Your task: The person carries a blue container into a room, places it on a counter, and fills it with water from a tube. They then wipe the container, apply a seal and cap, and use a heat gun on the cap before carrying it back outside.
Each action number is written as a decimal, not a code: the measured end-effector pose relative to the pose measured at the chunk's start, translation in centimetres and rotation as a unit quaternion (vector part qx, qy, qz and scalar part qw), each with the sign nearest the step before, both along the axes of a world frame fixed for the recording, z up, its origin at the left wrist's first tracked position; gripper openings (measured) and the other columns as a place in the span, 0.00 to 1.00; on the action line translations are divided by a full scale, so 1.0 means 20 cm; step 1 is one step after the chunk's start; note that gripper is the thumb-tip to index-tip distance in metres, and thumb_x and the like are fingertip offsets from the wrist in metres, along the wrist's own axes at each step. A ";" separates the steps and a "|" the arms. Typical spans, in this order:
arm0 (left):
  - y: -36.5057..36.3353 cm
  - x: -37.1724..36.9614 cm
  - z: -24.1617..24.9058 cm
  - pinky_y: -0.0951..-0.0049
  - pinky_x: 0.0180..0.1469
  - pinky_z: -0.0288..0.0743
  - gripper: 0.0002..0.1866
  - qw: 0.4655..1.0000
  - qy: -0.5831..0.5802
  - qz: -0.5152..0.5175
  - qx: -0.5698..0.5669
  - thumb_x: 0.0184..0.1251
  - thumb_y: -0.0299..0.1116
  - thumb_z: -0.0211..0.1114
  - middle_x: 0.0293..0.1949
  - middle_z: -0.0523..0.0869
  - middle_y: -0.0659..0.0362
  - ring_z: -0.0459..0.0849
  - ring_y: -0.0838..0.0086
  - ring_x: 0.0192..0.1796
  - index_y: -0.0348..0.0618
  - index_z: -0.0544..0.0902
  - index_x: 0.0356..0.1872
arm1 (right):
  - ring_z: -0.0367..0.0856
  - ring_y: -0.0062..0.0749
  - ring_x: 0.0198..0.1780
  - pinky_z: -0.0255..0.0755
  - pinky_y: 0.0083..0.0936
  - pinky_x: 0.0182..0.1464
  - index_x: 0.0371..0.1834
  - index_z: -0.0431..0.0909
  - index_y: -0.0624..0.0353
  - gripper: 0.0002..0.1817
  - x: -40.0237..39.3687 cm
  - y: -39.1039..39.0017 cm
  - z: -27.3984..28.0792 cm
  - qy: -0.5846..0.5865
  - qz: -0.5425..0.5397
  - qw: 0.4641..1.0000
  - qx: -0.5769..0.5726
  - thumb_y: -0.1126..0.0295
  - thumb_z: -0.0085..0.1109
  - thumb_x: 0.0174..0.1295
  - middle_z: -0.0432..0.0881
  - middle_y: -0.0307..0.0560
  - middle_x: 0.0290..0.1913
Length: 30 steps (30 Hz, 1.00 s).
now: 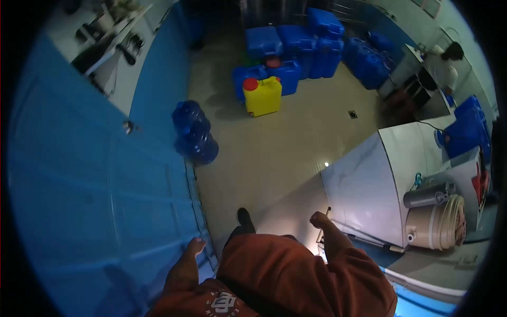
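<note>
My left hand hangs low beside the blue panelled door, its fingers small and mostly turned from view. On the other side, my right hand is closed in a fist at waist height, close to a thin dark bar; what the fist holds, if anything, is hidden. Below me one dark shoe shows on the tiled floor. The white marble-patterned counter stands just beyond my right hand.
Ahead stand a yellow jerrycan with a red cap and several blue containers. Clear blue water bottles line the left wall. A beige drink jug and metal tumbler sit right. A person is at the far-right counter.
</note>
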<state>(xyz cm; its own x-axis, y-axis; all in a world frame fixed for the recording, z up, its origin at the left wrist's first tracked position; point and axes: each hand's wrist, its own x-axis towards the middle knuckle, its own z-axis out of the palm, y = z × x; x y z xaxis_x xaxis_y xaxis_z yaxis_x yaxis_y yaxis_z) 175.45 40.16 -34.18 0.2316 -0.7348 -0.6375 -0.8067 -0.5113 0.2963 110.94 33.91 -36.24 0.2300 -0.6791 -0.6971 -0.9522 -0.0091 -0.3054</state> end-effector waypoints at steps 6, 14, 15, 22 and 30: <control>-1.33 -0.16 0.36 0.57 0.51 0.77 0.26 0.990 0.125 -0.059 -0.015 0.62 0.48 0.66 0.42 0.86 0.41 0.84 0.48 0.48 0.30 0.80 0.46 | 0.86 0.42 0.43 0.78 0.32 0.49 0.39 0.83 0.57 0.16 0.05 0.00 0.17 0.004 -0.410 0.912 -0.012 0.56 0.61 0.58 0.87 0.50 0.39; -2.45 -0.67 0.13 0.61 0.57 0.75 0.26 0.957 0.143 -0.252 -0.019 0.64 0.44 0.65 0.54 0.83 0.42 0.82 0.55 0.57 0.35 0.77 0.57 | 0.85 0.43 0.41 0.77 0.36 0.48 0.32 0.82 0.55 0.14 0.23 0.12 0.00 -0.041 -0.584 0.802 0.117 0.55 0.65 0.55 0.87 0.51 0.37; -2.55 -0.77 0.15 0.61 0.57 0.75 0.26 0.953 0.144 -0.267 -0.020 0.64 0.44 0.65 0.54 0.83 0.42 0.82 0.55 0.57 0.35 0.77 0.57 | 0.85 0.41 0.37 0.78 0.36 0.44 0.31 0.85 0.54 0.13 0.23 0.12 -0.05 -0.039 -0.585 0.789 0.184 0.55 0.64 0.56 0.86 0.49 0.30; -3.16 -1.30 0.37 0.64 0.52 0.78 0.28 0.905 0.100 -0.413 0.009 0.63 0.46 0.69 0.50 0.84 0.45 0.84 0.62 0.48 0.37 0.76 0.58 | 0.85 0.48 0.47 0.76 0.41 0.50 0.39 0.88 0.56 0.18 0.01 -0.51 -0.68 0.019 -0.461 0.881 0.110 0.55 0.62 0.54 0.87 0.54 0.45; -3.92 -1.80 0.69 0.72 0.42 0.79 0.33 0.928 0.063 -0.353 0.097 0.62 0.37 0.69 0.44 0.87 0.52 0.85 0.70 0.38 0.50 0.69 0.70 | 0.82 0.50 0.49 0.74 0.42 0.53 0.50 0.77 0.60 0.19 -0.89 -2.13 0.90 -0.292 -0.453 0.764 -0.357 0.57 0.59 0.63 0.83 0.59 0.46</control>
<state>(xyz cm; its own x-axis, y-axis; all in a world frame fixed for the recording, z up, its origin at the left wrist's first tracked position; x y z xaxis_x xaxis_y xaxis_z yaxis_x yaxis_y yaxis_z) 139.52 -38.22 -20.34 -0.3496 -0.5428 -0.7636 -0.9262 0.0775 0.3689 93.21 -8.69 -18.14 -0.4285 -0.9029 -0.0341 -0.3710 0.2102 -0.9045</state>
